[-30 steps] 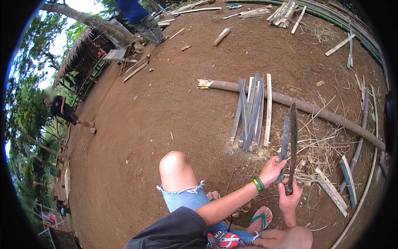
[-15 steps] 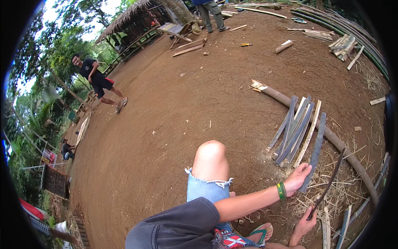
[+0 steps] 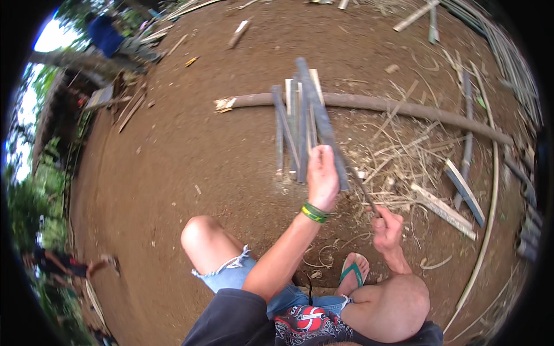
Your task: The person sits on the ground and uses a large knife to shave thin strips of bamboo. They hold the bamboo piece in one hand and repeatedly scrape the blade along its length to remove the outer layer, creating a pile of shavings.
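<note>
Gripping a dark slat (image 3: 323,124) in my left hand (image 3: 322,176), I have the fingers wrapped shut around its lower part, with a green and yellow band (image 3: 314,212) at the wrist. The slat runs up and away from the fist, tilted a little to the left at its far end, and its lower tip pokes out just below my hand on the right side. My right hand (image 3: 386,228) sits lower and to the right, closed on the handle of a thin blade (image 3: 362,190); the blade slants up to the left and its tip comes close to the slat's lower end, though I cannot tell whether the two touch.

Behind the held slat, more slats (image 3: 291,124) lean in a bunch against a long pole (image 3: 404,108) that lies across the dirt from left to right. The slat in my fist overlaps that bunch in the view. Shavings and dry straw (image 3: 398,155) litter the ground to the right of my hands, and a couple of flat boards (image 3: 453,199) lie further right, well apart from the blade.

My bare left knee (image 3: 199,233) is bent up below my left forearm, the right knee (image 3: 398,308) below my right hand, and my sandalled foot (image 3: 353,274) rests between them. To the left of the slats the ground (image 3: 173,150) is plain red dirt with only small scraps, running out to a person (image 3: 109,34) in blue at the far upper left.
</note>
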